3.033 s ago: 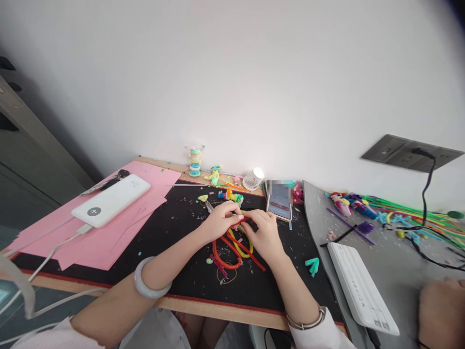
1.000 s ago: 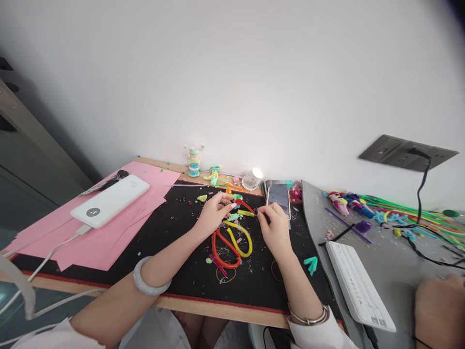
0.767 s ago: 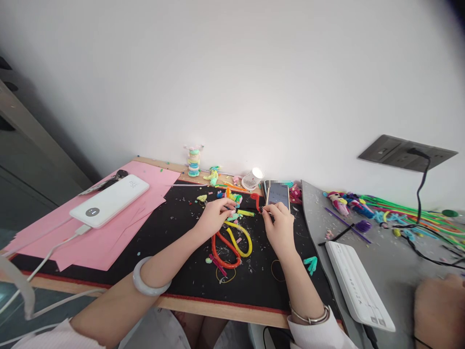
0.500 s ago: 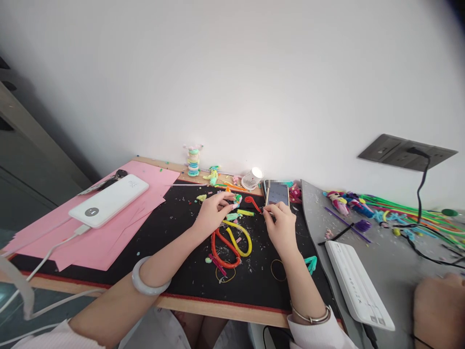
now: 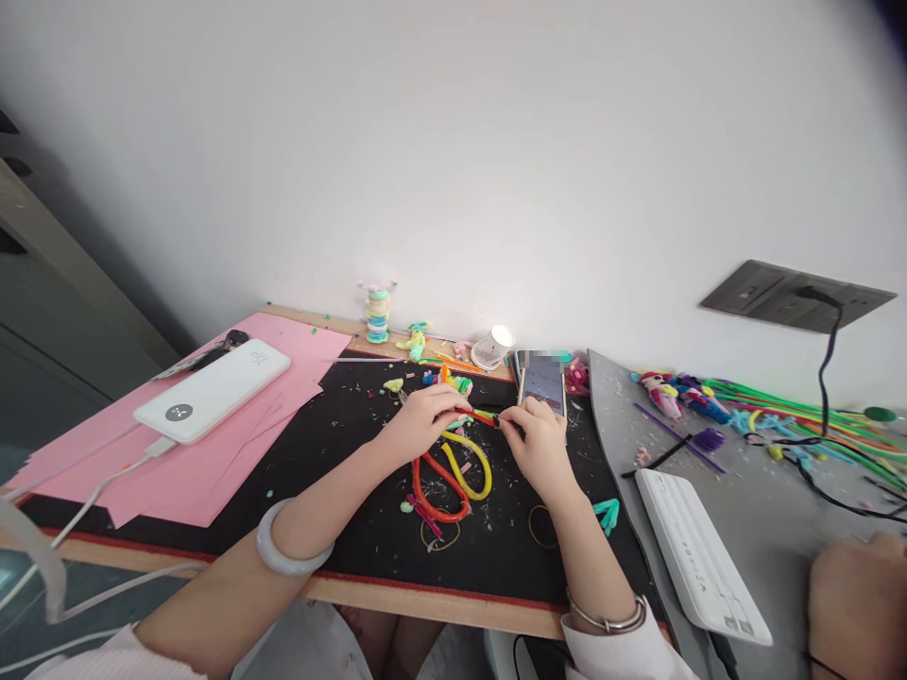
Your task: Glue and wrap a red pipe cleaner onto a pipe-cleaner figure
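Observation:
My left hand (image 5: 427, 416) pinches one end of a short red pipe cleaner (image 5: 483, 416) above the black mat. At its other end, the fingertips of my right hand (image 5: 533, 433) are closed on the same piece, which is stretched between the hands. What looks like a pair of scissors with a red handle loop (image 5: 418, 496) and a yellow handle loop (image 5: 487, 472) lies just below my left hand, which partly covers it. Behind the fingers are small multicoloured fuzzy pieces (image 5: 462, 384). A phone (image 5: 542, 380) stands tilted right behind my right hand.
Pink paper sheets (image 5: 233, 453) carry a white power bank (image 5: 213, 392) at left. A paper cup (image 5: 491, 348) is by the wall. At right are pipe cleaners (image 5: 772, 401), small dolls (image 5: 660, 392), another power bank (image 5: 701, 557) and another person's blurred hand (image 5: 857, 604).
My right hand has moved slightly left with the red pipe cleaner. My left hand has left the green fuzzy piece, come lower and taken hold of the red one.

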The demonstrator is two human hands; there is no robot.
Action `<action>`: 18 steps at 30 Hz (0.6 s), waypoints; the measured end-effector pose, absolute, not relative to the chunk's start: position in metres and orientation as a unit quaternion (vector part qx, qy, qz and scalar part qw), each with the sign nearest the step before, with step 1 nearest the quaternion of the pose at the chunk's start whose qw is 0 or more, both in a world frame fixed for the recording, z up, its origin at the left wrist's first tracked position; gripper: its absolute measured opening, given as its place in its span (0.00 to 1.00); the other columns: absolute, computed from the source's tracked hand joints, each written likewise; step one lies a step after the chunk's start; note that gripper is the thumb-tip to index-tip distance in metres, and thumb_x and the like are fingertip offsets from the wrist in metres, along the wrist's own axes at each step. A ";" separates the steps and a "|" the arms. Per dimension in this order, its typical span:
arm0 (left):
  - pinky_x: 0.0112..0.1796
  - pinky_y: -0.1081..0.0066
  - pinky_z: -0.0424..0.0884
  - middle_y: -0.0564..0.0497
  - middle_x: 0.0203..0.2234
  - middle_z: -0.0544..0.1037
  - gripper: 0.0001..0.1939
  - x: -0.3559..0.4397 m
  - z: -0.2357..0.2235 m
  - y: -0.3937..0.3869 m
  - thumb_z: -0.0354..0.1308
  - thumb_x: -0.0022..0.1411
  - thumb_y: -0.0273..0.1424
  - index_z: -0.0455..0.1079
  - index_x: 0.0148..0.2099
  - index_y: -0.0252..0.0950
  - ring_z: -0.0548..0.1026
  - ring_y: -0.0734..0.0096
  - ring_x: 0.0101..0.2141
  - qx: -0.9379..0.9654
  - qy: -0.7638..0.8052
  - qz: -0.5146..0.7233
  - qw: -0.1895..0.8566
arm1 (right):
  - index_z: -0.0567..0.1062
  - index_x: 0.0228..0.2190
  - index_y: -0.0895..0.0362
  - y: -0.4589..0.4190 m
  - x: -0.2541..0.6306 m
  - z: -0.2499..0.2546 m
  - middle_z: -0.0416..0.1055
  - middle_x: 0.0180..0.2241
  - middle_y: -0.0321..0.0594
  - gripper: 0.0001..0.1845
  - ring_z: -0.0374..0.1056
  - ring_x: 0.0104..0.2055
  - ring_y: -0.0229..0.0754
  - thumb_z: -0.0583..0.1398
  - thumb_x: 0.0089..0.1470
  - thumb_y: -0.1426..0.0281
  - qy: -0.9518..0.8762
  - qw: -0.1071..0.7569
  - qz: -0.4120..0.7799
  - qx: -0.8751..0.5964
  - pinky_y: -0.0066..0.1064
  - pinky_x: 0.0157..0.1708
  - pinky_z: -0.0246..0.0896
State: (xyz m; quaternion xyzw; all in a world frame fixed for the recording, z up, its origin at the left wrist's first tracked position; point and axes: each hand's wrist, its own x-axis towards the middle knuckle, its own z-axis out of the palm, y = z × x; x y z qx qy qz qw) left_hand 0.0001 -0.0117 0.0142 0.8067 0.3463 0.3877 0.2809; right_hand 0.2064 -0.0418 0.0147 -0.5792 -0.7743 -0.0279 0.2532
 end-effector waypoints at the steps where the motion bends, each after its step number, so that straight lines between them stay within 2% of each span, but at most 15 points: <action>1: 0.42 0.66 0.67 0.48 0.35 0.76 0.12 0.000 0.014 -0.012 0.49 0.59 0.27 0.74 0.39 0.40 0.73 0.64 0.38 0.808 0.347 0.383 0.283 | 0.73 0.28 0.54 -0.042 0.206 0.015 0.65 0.28 0.37 0.08 0.61 0.36 0.42 0.55 0.55 0.70 -0.775 0.254 -0.024 -0.578 0.33 0.36 0.45; 5: 0.42 0.65 0.68 0.47 0.35 0.77 0.11 0.000 0.010 -0.010 0.51 0.58 0.26 0.74 0.39 0.40 0.73 0.64 0.37 0.785 0.354 0.397 0.318 | 0.73 0.27 0.54 -0.042 0.207 0.016 0.65 0.27 0.36 0.08 0.62 0.35 0.42 0.54 0.55 0.70 -0.771 0.269 -0.004 -0.577 0.33 0.36 0.47; 12: 0.39 0.64 0.71 0.46 0.32 0.78 0.12 0.004 0.001 -0.006 0.61 0.50 0.30 0.73 0.39 0.34 0.76 0.64 0.35 0.618 0.394 0.444 0.515 | 0.71 0.25 0.55 -0.042 0.205 0.018 0.65 0.26 0.37 0.09 0.63 0.33 0.41 0.54 0.55 0.70 -0.771 0.304 0.044 -0.558 0.31 0.33 0.52; 18: 0.33 0.68 0.71 0.49 0.28 0.78 0.15 0.004 0.004 -0.009 0.65 0.48 0.31 0.72 0.40 0.34 0.75 0.70 0.29 0.542 0.395 0.477 0.568 | 0.71 0.26 0.56 -0.044 0.200 0.020 0.65 0.26 0.37 0.09 0.63 0.33 0.40 0.54 0.56 0.71 -0.775 0.313 0.069 -0.544 0.30 0.32 0.52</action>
